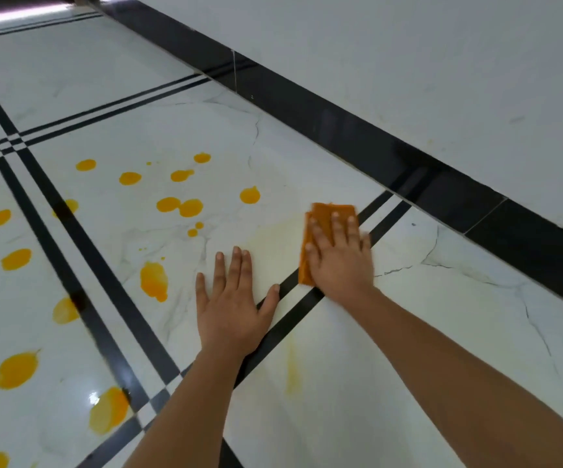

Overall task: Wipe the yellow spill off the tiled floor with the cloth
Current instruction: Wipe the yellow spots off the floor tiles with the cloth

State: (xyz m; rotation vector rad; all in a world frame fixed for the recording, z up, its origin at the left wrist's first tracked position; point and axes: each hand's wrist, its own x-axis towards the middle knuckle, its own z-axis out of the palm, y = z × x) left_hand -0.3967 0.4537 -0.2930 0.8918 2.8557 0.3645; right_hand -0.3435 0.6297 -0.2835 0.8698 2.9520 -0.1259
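A folded orange cloth (324, 214) lies flat on the white tiled floor (408, 332), pressed down by my right hand (339, 255), whose fingers are spread over it. My left hand (231, 298) rests flat on the floor just left of it, palm down, fingers apart, holding nothing. Several yellow spill drops (178, 205) dot the tiles to the left, with a larger blotch (153, 280) near my left hand. A pale yellow smear (273, 234) shows between the hands, and a faint streak (291, 366) lies closer to me.
Black double stripes (81, 238) cross the floor in a grid. A black skirting band (408, 163) runs diagonally along the base of a white wall (442, 62) on the right, close behind the cloth.
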